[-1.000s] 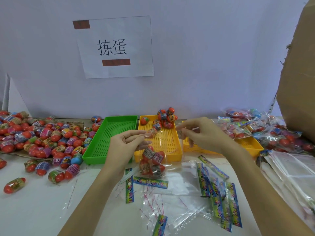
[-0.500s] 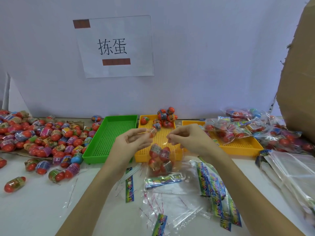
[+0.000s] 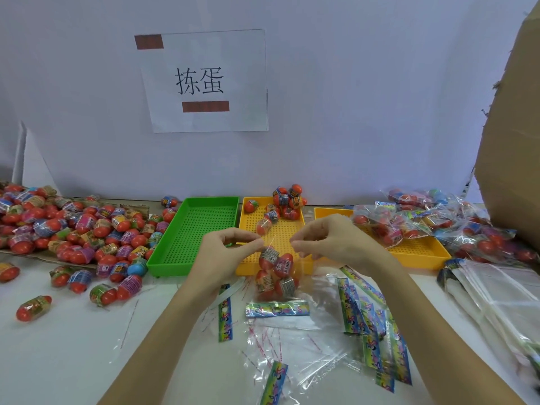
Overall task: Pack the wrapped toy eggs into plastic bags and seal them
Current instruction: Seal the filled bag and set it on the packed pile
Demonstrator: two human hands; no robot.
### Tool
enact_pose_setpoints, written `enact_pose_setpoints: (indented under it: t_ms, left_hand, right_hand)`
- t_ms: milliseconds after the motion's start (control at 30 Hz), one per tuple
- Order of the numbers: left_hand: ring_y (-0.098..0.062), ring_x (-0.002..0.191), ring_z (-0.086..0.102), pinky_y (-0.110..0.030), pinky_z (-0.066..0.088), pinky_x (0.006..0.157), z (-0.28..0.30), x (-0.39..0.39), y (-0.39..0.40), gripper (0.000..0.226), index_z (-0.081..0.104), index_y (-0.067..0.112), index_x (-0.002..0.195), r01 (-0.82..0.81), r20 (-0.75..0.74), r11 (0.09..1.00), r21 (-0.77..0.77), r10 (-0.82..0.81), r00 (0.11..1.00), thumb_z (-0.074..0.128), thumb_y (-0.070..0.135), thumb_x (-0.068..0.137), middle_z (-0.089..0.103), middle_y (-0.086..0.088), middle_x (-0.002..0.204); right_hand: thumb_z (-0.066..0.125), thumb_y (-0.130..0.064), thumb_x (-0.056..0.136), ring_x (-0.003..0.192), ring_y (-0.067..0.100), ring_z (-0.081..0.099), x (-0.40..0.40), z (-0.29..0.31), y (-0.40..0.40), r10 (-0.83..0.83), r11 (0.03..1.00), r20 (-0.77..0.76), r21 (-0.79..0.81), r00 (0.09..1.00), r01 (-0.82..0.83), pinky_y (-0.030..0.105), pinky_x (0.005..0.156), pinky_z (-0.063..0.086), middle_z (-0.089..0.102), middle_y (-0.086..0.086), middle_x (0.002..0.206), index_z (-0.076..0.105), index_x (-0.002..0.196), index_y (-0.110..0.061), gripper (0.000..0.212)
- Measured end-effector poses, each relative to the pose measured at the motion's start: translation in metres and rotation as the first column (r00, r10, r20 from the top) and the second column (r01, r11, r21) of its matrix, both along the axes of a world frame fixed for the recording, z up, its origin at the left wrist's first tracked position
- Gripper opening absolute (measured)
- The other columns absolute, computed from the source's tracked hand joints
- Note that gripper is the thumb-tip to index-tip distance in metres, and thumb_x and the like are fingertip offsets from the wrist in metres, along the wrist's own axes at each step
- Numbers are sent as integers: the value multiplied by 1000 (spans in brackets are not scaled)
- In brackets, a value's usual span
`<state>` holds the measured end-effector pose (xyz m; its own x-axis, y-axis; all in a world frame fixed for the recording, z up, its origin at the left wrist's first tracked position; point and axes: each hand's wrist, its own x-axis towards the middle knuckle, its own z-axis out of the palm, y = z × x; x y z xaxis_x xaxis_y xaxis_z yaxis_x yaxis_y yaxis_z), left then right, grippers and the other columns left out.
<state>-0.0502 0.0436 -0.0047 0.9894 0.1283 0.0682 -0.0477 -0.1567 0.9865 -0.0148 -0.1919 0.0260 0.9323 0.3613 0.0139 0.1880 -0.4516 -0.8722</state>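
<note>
A clear plastic bag [image 3: 276, 273] with several wrapped red toy eggs hangs upright over the front of the middle yellow tray [image 3: 285, 232]. My left hand [image 3: 225, 252] pinches the bag's top edge on the left, and my right hand [image 3: 330, 244] pinches it on the right. The bag's colourful header strip [image 3: 277, 308] lies on the table below it. Loose wrapped eggs [image 3: 79, 232] are heaped at the left, and a few more eggs [image 3: 287, 200] sit at the back of the yellow tray.
A green tray [image 3: 201, 229] stands left of the yellow one. Filled bags [image 3: 438, 226] pile over a second yellow tray [image 3: 415, 249] at the right. Empty bags [image 3: 365, 323] lie on the table in front, a stack of bags [image 3: 496, 293] at far right, a cardboard box [image 3: 511, 141] above it.
My right hand has moved left toward my left hand along the bag's top. The bag with the eggs has risen a little off the table.
</note>
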Motion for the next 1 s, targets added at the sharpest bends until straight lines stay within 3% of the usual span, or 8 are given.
enact_pose_setpoints:
  t_ms: [167,267,467,767,1000]
  left_hand:
    - [-9,89,74,-30,54,67,-1,-2,-2,4,85,28,85,14,-4,1000,-2,-14,1000,87,24,85,82,4,92]
    - [-10,82,77,-18,53,57,0,-3,-1,5,86,24,85,53,19,998,-19,-52,998,86,18,86,82,-2,88]
    - [-20,91,79,-17,59,69,5,-6,0,7,85,18,90,138,27,984,-110,-136,990,81,12,90,82,-9,95]
    - [-24,92,78,-22,60,82,7,-3,5,21,85,16,102,214,88,963,-167,-201,976,85,17,82,81,-14,100]
    - [-22,95,78,-19,58,83,6,-3,9,19,86,19,99,245,190,968,-44,-233,954,81,7,86,82,-9,98]
  right_hand:
    - [76,-20,93,80,13,73,-3,-1,-6,-24,997,-65,75,998,29,19,68,57,78,7,85,81,95,-14,8]
    - [75,-20,94,80,12,72,-9,-10,-11,-27,994,-5,110,1000,28,21,70,58,78,6,85,81,97,-14,9]
    - [75,-20,94,89,23,72,-15,-21,-14,-81,966,75,251,994,60,25,77,59,78,4,93,82,100,-20,9]
    - [74,-16,94,92,18,74,-18,-15,-20,-54,902,98,432,994,6,19,77,57,79,6,96,83,101,-23,14]
    - [64,-4,97,97,15,73,-18,-13,-22,-50,940,121,340,991,6,17,79,56,79,-3,103,83,90,-26,30]
